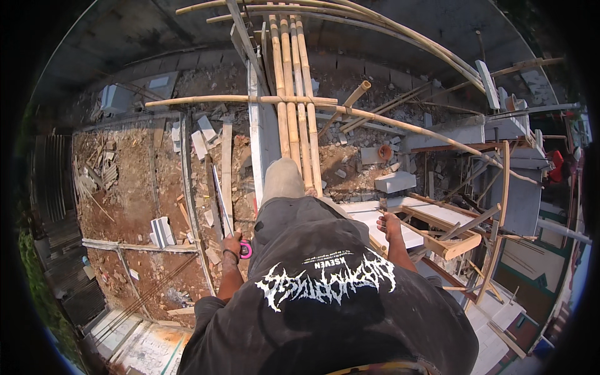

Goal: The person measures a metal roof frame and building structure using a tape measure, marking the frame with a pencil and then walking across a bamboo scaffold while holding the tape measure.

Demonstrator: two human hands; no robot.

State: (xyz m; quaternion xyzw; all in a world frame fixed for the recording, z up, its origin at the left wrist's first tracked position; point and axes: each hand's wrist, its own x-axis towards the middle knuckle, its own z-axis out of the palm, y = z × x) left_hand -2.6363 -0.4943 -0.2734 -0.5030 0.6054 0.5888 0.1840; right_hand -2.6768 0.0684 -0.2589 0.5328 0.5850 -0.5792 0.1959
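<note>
Low at my left side, my left hand [231, 245] is closed around the near end of a long thin silver bar [220, 194], which points away from me. A pink and black round case, like a tape measure [246, 250], sits against that hand; whether the fingers grip it too is unclear. My right hand [390, 226] is out to the right with its fingers curled. A small dark piece [383, 204] shows just beyond its fingertips, too small to name. Below that hand are white boards [406, 235] and a wooden frame [447, 245].
Several bamboo poles [291, 103] run ahead from under my legs, crossed by a bamboo pole [234, 99]. A narrow concrete beam [257, 137] lies along their left. Far below, the earth floor [128, 200] has rubble and white blocks [162, 232]. A grey block [396, 182] is at right.
</note>
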